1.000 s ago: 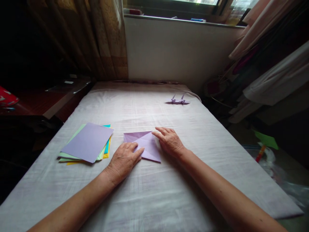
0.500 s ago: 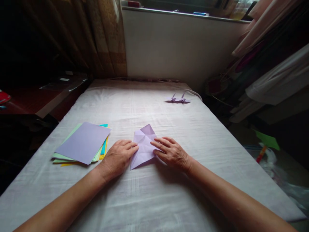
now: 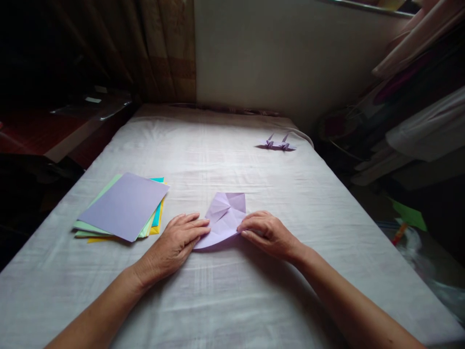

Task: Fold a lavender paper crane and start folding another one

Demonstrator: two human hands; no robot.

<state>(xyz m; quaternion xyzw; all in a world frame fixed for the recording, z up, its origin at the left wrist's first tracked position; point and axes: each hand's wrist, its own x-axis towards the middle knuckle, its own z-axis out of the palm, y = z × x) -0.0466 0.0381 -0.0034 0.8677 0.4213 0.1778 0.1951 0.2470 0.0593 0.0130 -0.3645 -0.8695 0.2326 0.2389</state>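
Note:
A creased sheet of light purple paper point(image 3: 225, 220), partly folded, lies in front of me with its near edge curving up a little. My left hand point(image 3: 181, 238) rests on its left side, the fingers stretched out flat over the edge. At the right edge my right hand point(image 3: 269, 233) pinches the paper between thumb and fingers. Some of the paper's left corner is hidden under my left fingers.
A stack of coloured paper point(image 3: 123, 206), purple on top, lies to the left. Two folded purple paper cranes point(image 3: 277, 143) stand at the far right of the cloth-covered table point(image 3: 174, 310). Clothes point(image 3: 428, 131) hang beyond the right edge.
The paper has turned, its top flap now spread wider and its near edge lifted. My right hand has gone from lying flat to pinching the right edge. The view has tilted down.

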